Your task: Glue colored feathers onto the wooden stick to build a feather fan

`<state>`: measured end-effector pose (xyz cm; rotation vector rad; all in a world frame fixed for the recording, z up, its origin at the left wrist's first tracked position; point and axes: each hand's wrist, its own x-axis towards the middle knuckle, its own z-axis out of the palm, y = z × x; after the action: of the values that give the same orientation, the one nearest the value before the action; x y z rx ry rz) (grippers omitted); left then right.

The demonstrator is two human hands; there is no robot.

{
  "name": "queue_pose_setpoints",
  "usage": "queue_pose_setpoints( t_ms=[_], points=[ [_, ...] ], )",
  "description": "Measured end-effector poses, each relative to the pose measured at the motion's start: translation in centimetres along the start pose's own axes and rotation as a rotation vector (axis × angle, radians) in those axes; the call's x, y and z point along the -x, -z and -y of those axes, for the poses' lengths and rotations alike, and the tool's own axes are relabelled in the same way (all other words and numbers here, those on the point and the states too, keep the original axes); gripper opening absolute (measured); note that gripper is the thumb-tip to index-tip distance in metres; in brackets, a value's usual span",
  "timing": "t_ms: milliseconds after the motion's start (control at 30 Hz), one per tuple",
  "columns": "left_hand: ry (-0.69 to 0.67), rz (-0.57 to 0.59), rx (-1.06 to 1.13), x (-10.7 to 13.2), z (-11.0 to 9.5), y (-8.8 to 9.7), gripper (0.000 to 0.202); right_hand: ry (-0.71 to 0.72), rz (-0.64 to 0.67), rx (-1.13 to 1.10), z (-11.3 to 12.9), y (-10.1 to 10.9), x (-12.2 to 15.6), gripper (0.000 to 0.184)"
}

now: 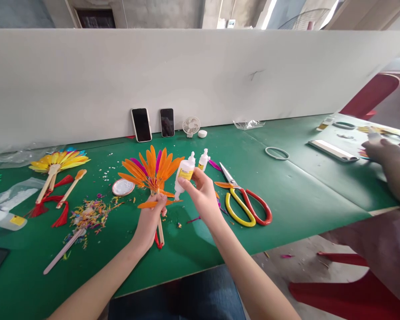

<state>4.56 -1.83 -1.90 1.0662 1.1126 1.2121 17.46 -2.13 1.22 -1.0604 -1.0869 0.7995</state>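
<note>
My left hand [150, 222] is closed on an orange feather fan [153, 166] by its wooden handle, and pinches a loose orange feather [150, 204] lying crosswise. Two magenta feathers show among the orange ones. In my right hand [203, 191] is a glue bottle [186, 171] with a yellow label, tipped nozzle down close to the loose feather. Behind that hand stands a second small white bottle [204, 159]. Scissors [243, 195] with one yellow and one red handle lie to the right, an orange feather beside the blades.
Feather scraps [91, 215], a wooden stick [65, 251], a yellow feather fan [60, 161] and a white dish [123, 187] lie left. Two phones [142, 125] and a small fan [191, 126] stand against the white partition [200, 75]. A co-worker's hand [383, 151] is at right.
</note>
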Motion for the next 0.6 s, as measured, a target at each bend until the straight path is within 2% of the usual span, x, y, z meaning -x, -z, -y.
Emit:
queue_pose_setpoints(
  t_ms=[167, 400, 600],
  points=[
    [0.016, 0.057, -0.017, 0.0, 0.1, 0.1, 0.036, 0.003, -0.047, 0.006, 0.0, 0.7, 0.0, 0.018],
    [-0.056, 0.062, -0.068, -0.1, 0.0, 0.3, 0.036, 0.051, 0.034, 0.133, 0.7, -0.4, 0.7, 0.017],
    [-0.058, 0.055, -0.117, 0.0, -0.1, 0.4, 0.04, 0.027, -0.064, 0.252, -0.1, 1.2, 0.4, 0.02]
  ],
)
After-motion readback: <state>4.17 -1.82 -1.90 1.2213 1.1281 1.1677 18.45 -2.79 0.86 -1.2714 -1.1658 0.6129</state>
